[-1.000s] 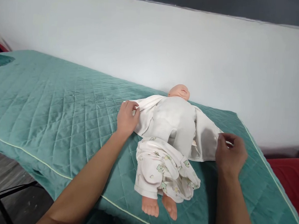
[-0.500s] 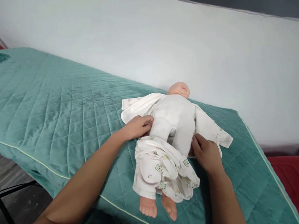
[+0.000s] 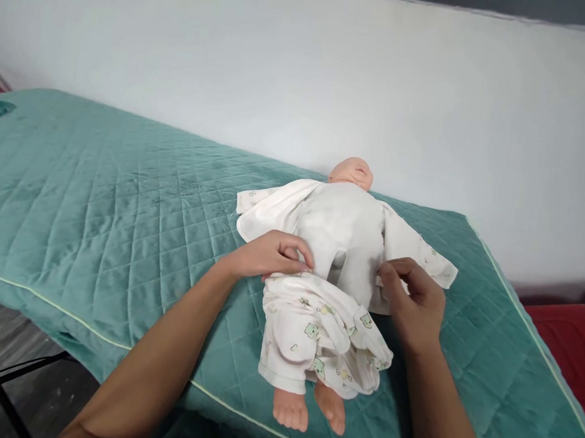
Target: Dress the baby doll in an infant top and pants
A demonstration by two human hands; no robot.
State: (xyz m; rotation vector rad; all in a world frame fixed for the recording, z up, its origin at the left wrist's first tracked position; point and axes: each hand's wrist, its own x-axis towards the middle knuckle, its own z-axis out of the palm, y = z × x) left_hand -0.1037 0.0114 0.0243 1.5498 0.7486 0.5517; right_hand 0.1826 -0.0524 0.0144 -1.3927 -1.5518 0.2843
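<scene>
A baby doll [image 3: 342, 219] lies on its back, its white cloth body bare in front and its feet toward me. Printed baby trousers [image 3: 310, 320] are bunched around its legs. The white baby shirt [image 3: 406, 237] is spread open under it, sleeves out to both sides. My left hand [image 3: 274, 254] is closed in a pinch at the upper left edge of the trousers, the fingertips against the doll's thigh. On the other side my right hand [image 3: 414, 297] pinches beside the doll's hip, near the shirt's edge; what lies between its fingers is hidden.
A green quilted cover [image 3: 123, 200] lies over the bed, with a light piped edge [image 3: 253, 416] toward me. The white wall [image 3: 233, 68] rises right behind. A red chair [image 3: 559, 338] stands at the right, and a dark metal frame [image 3: 5, 379] shows at lower left.
My left hand has moved from the doll's side down and right to the trousers' top edge. My right hand has lifted slightly and turned, still close to the hip. The doll stays in place.
</scene>
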